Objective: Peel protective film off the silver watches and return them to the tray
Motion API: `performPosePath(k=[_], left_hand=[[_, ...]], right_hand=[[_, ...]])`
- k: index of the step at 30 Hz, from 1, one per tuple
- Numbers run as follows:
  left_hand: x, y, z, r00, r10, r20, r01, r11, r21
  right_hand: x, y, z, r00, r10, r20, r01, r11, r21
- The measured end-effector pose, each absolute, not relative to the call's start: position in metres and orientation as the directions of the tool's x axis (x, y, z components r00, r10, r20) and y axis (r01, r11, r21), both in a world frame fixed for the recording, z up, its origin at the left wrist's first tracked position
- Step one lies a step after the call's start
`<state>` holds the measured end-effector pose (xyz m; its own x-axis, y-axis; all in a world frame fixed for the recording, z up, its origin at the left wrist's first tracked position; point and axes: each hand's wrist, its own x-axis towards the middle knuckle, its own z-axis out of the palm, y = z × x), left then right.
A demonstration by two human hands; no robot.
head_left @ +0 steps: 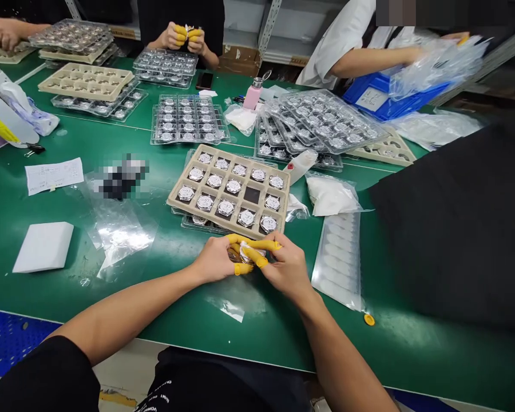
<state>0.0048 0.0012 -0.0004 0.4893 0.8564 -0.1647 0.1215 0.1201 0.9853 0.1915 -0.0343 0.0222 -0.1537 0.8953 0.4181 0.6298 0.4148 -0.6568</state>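
Both hands are up near the front edge of the table (pixel 278 337), around the middle. Left hand (pixel 218 260) has its yellow-tipped fingers curled snug around a shiny watch piece (pixel 235 257), mostly hidden. Right hand (pixel 285 263) has its fingers pinched in on a white cloth (pixel 244 249) against it. Just behind sits a beige tray (pixel 214 217) of watch pieces, one slot bare. Clear plastic sleeve (pixel 339 263) lies toward the table's right edge.

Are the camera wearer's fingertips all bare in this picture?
No, yellow finger covers show on both the left hand and the right hand.
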Motion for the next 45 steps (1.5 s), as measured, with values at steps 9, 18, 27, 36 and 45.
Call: performPosePath(k=[9,18,27,36,45], left_hand=[[0.0021,0.0014,0.001,0.463,0.873,-0.154,0.164,0.086,0.983],[0.0028,0.0018,-0.0008,0.446,0.883,-0.144,0.107,0.107,0.988],[0.0022,-0.0017,0.0048,0.477,0.865,-0.158,0.183,0.078,0.98],[0.0029,-0.002,0.0032,0.497,0.854,-0.152,0.17,0.076,0.982],[0.0032,-0.0003,-0.0005,0.489,0.855,-0.172,0.153,0.11,0.982]], right_hand=[[0.1891,-0.0371,0.019,-0.105,0.889,0.447,0.628,0.407,-0.663],[0.188,-0.0377,0.0154,-0.097,0.905,0.414,0.581,0.389,-0.715],[0.1916,-0.0381,0.0178,-0.144,0.89,0.433,0.532,0.438,-0.724],[0.1893,-0.0372,0.0169,-0.19,0.858,0.477,0.526,0.499,-0.688],[0.1928,-0.038,0.0136,-0.194,0.844,0.5,0.54,0.517,-0.664]])
